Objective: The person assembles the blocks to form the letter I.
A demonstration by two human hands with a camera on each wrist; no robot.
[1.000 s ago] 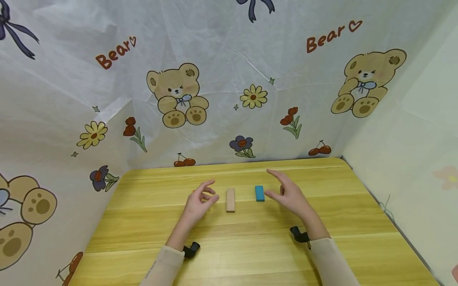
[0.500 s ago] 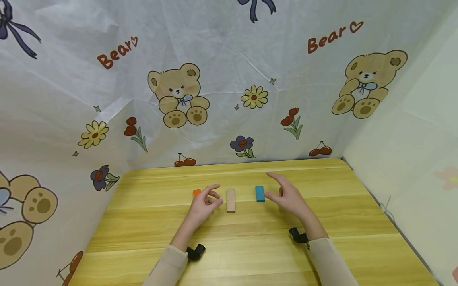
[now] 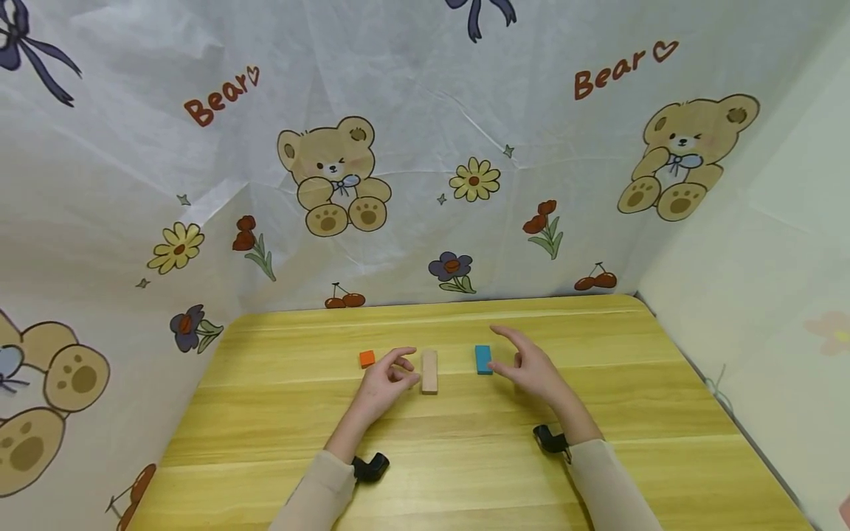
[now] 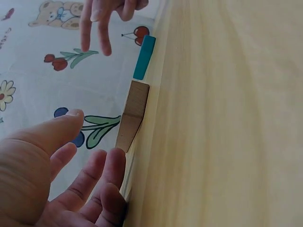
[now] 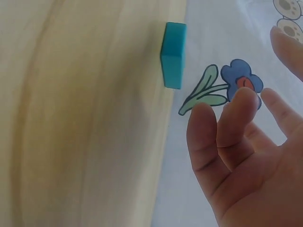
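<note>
A plain wooden block (image 3: pixel 429 372) lies lengthwise on the table, close to the fingertips of my left hand (image 3: pixel 384 387). That hand has its thumb and fingers apart and holds nothing; in the left wrist view the wooden block (image 4: pixel 133 113) stands just beyond the fingers. To the right lies a blue block (image 3: pixel 483 360). Beside it hovers my right hand (image 3: pixel 533 370), thumb and fingers spread. The right wrist view shows a gap between the blue block (image 5: pixel 173 56) and the fingers. A small orange cube (image 3: pixel 367 359) sits to the left, behind my left hand.
The wood-grain table (image 3: pixel 451 472) ends at a hanging cloth (image 3: pixel 412 96) printed with bears and flowers. A pale wall (image 3: pixel 764 310) borders the right side, with a thin cord (image 3: pixel 720 387) near the table edge. Black devices (image 3: pixel 370 467) sit at both wrists.
My left hand has moved right and slightly nearer me, toward the wooden block, uncovering the orange cube. My right hand has shifted slightly left and toward me. The blocks stay where they were.
</note>
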